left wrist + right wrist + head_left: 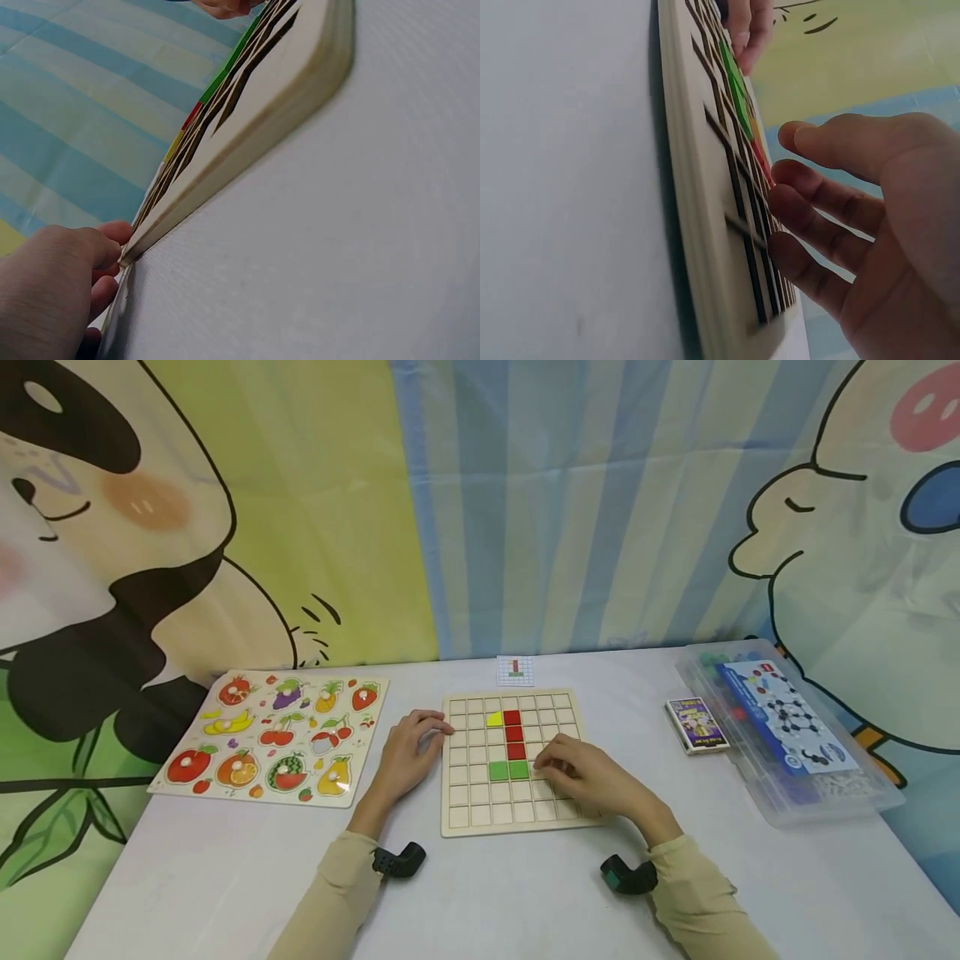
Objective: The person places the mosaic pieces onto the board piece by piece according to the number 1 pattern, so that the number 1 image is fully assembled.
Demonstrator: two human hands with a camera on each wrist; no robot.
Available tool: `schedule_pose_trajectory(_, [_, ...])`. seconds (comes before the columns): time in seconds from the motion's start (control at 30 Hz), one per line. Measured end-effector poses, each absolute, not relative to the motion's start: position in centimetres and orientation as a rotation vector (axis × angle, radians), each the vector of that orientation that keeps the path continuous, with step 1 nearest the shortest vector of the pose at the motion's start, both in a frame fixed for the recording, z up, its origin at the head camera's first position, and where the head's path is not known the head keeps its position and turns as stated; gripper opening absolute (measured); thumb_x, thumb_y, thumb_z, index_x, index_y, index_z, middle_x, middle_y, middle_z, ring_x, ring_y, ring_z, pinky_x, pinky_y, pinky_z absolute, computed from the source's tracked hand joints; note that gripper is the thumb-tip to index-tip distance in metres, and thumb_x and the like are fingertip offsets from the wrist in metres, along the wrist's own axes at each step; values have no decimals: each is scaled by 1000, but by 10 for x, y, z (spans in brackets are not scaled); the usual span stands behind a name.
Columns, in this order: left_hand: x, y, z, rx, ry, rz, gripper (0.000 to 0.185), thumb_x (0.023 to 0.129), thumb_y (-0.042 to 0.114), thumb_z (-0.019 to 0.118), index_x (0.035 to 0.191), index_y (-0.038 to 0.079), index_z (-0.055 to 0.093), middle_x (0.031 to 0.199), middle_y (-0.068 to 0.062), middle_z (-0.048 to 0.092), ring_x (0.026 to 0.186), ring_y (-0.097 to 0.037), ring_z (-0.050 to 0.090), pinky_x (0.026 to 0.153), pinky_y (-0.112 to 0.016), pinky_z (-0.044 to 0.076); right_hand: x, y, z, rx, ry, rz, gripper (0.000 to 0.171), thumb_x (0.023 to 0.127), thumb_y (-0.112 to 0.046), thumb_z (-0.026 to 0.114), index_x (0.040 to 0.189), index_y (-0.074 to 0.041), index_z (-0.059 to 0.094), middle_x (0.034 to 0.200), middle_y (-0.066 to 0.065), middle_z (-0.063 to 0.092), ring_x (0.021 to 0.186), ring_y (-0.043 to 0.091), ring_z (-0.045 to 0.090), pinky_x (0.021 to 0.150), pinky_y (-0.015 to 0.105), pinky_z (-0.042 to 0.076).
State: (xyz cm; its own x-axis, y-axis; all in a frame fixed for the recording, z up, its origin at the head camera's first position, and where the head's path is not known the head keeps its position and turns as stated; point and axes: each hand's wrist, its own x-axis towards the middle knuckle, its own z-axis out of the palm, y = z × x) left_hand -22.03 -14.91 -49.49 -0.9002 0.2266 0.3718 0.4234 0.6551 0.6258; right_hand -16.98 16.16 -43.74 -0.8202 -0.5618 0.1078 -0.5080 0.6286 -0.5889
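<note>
A wooden grid board (480, 806) lies in the middle of the white table. It holds a yellow triangle tile (494, 719), a column of three red tiles (514, 735) and two green tiles (507, 770). My left hand (420, 739) rests against the board's left edge, fingers bent, and the left wrist view shows those fingers (105, 244) touching the rim (285, 90). On the board's right part lies my right hand (555, 764), its fingertips just right of the green tiles. In the right wrist view its fingers (810, 195) curve loosely onto the grid (739, 195) with nothing between them.
A small pattern card (515, 670) lies behind the board. A fruit peg puzzle (273, 739) sits at the left. At the right are a small card box (696, 724) and a clear plastic case (787, 727). A cartoon-printed curtain hangs behind the table.
</note>
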Motion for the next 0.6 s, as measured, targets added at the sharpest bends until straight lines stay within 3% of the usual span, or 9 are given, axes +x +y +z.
schedule_pose_trajectory(0.43, [-223, -147, -497, -545, -2615, -1082, 14, 91, 14, 59, 98, 23, 68, 122, -1, 59, 117, -24, 52, 92, -46, 35, -150, 215, -438, -883, 2842, -934, 11, 91, -12, 61, 100, -17, 63, 96, -8, 57, 82, 1, 52, 70, 23, 47])
schedule_pose_trajectory(0.6, [-221, -148, -495, -538, -2601, -1086, 15, 90, 13, 60, 97, 23, 68, 121, -1, 60, 116, -25, 53, 93, -48, 34, -140, 240, -438, -801, 2782, -869, 16, 90, -16, 64, 106, -17, 62, 96, -6, 56, 83, 2, 49, 71, 24, 45])
